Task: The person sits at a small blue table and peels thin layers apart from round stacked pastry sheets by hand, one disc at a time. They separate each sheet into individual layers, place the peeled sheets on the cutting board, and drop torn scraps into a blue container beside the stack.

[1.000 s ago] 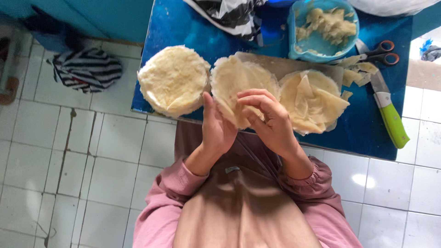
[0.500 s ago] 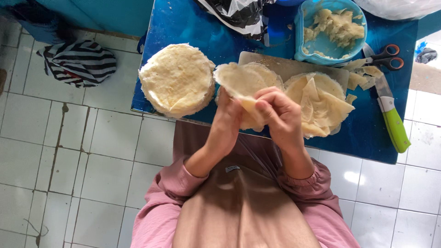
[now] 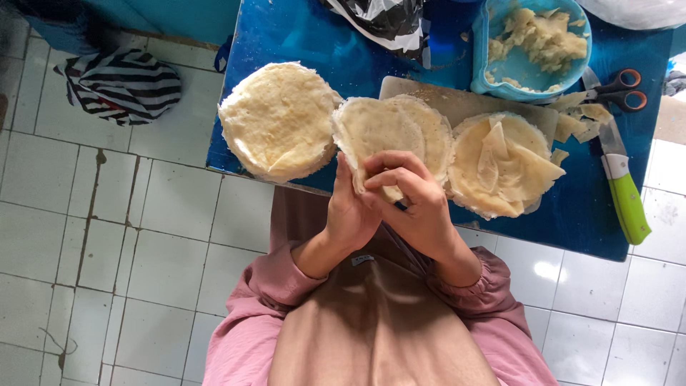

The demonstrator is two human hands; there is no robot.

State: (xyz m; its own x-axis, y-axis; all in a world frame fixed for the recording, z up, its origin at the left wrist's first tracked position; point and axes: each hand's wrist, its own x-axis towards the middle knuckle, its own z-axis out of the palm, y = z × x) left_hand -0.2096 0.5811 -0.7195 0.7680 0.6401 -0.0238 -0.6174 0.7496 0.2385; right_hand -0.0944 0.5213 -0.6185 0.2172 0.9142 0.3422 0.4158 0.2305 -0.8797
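1. Our left hand (image 3: 351, 214) & right hand (image 3: 414, 204) both grip one thin round wrapper (image 3: 379, 132), held up over the blue table (image 3: 286, 36) edge.
2. Wrapper stack (image 3: 277, 120) sits just left; cut pieces (image 3: 504, 164) right, w/ green-handled knife (image 3: 620, 186) nearby.

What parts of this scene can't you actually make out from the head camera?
- Near edge of the held wrapper: covered by the right hand and left hand.
- Any filling inside it: hidden by the fingers.
- Black-and-white bag: cut off by the top edge.
- Knife blade: partly under wrapper scraps.
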